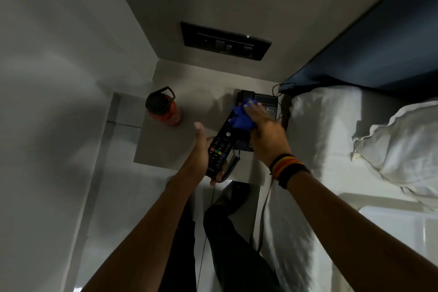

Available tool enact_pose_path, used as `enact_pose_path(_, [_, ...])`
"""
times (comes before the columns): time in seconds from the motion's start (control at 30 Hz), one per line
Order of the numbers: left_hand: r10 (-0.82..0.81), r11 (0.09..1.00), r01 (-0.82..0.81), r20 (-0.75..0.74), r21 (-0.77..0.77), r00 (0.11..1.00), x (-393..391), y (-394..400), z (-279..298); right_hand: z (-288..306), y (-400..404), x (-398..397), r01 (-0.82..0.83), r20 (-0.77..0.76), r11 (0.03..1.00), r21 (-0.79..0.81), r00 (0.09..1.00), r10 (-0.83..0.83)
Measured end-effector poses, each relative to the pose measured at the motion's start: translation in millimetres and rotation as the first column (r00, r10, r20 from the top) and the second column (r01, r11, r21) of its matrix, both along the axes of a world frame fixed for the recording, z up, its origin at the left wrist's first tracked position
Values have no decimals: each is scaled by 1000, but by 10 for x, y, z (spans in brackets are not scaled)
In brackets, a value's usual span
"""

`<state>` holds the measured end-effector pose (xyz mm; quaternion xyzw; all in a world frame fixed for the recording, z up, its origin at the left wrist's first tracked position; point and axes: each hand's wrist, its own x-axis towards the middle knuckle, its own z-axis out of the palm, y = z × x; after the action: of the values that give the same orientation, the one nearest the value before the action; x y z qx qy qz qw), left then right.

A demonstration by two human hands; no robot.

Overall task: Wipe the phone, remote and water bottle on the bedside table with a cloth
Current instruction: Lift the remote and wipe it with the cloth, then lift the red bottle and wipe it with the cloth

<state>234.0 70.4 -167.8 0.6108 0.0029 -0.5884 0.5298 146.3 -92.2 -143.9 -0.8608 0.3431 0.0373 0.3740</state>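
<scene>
My left hand holds a black remote by its lower end, above the bedside table. My right hand presses a bunched blue cloth onto the remote's upper end. Behind and under the hands a black desk phone stands at the table's right side, its coiled cord hanging at the front edge. A red water bottle with a black lid and carry handle stands upright at the table's left rear corner.
A bed with white sheets and pillows borders the table on the right, under a dark headboard. A black switch panel is on the wall behind. White walls close in at left. My legs stand on the floor below.
</scene>
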Motion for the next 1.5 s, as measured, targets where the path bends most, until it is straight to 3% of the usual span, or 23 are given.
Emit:
enact_pose_path(0.07, [22, 1000, -22, 32, 1, 999, -13, 8, -12, -65, 114, 48, -93, -60, 995, -20, 994, 92])
enact_pose_path(0.2, [47, 992, -59, 112, 112, 993, -24, 62, -90, -115, 493, -149, -256, -40, 965, -61, 967, 253])
enact_pose_path(0.37, [196, 962, -207, 79, 180, 978, -40, 28, -81, 5, 873, -505, -442, 89, 896, -52, 891, 445])
enact_pose_path(0.47, [178, 968, -186, 60, 170, 982, -47, 65, -141, 84, 852, -580, -476, 128, 864, 164, 879, 460])
enact_pose_path(0.53, [186, 965, -186, 16, 183, 982, -66, 148, -250, 147, 752, -555, -400, 129, 862, 311, 917, 379])
enact_pose_path(0.63, [112, 953, -139, 111, 269, 987, -51, 223, -435, 153, 563, -507, -69, 122, 928, 367, 992, 26])
enact_pose_path(0.77, [61, 910, -161, 260, 382, 964, 78, 119, -800, 102, 338, -437, 226, 131, 865, 448, 941, -313])
enact_pose_path(0.9, [-18, 864, -167, 360, 476, 933, 230, -81, -1064, -1, 234, -429, 352, 120, 728, 589, 852, -509])
enact_pose_path(1.1, [222, 837, -314, 247, 448, 943, 249, -74, -1036, -45, 297, -464, 448, 83, 555, 701, 721, -688])
enact_pose_path(1.23, [458, 783, -449, 89, 431, 884, 274, 213, -784, 43, 391, -444, 471, 49, 459, 753, 656, -753])
enact_pose_path(1.3, [515, 727, -535, 173, 430, 839, 304, 406, -687, 47, 429, -425, 471, 11, 386, 793, 622, -783])
enact_pose_path(1.37, [449, 677, -598, 404, 428, 797, 352, 561, -509, 56, 455, -377, 450, -107, 207, 869, 578, -809])
enact_pose_path(1.43, [355, 747, -589, 564, 309, 746, 451, 648, -336, 83, 484, -309, 421, -221, 67, 905, 599, -769])
enact_pose_path(1.5, [290, 860, -482, 617, 168, 732, 689, 669, -279, 138, 545, -208, 403, -239, 72, 912, 667, -706])
